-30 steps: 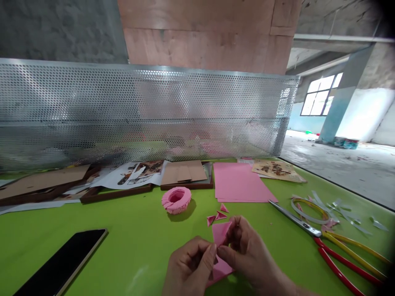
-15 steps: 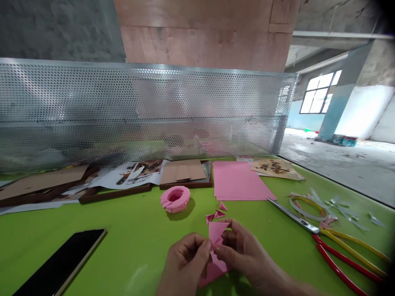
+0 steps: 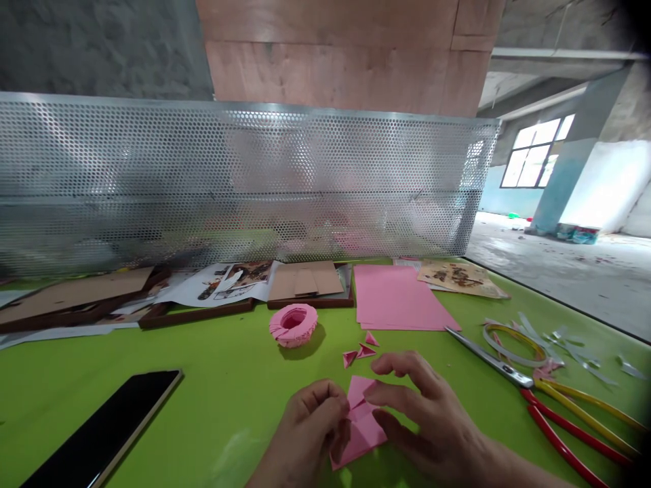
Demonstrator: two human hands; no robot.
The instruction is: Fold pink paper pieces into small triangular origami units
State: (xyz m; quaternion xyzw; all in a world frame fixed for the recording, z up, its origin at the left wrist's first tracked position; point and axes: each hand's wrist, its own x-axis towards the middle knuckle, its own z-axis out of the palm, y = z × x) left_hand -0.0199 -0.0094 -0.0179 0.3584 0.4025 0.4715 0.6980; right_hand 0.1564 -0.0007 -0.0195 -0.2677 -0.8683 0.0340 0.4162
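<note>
A pink paper piece (image 3: 362, 423) lies partly folded on the green table (image 3: 213, 393), close to the near edge. My left hand (image 3: 310, 427) pinches its left side with thumb and fingers. My right hand (image 3: 422, 417) rests over its right side, fingers spread, one fingertip pressing the fold. Just beyond the hands lie three small pink folded triangles (image 3: 360, 349). A ring built of pink folded paper (image 3: 293, 324) stands farther back.
A black phone (image 3: 104, 430) lies at the near left. Pink paper sheets (image 3: 399, 298) lie behind; scissors with red and yellow handles (image 3: 539, 393) and paper scraps lie right. Brown frames, cardboard and prints line the perforated metal screen (image 3: 244, 183).
The pink paper, held up between both hands before, now lies flat on the table. My right hand's fingers have spread and press down on it.
</note>
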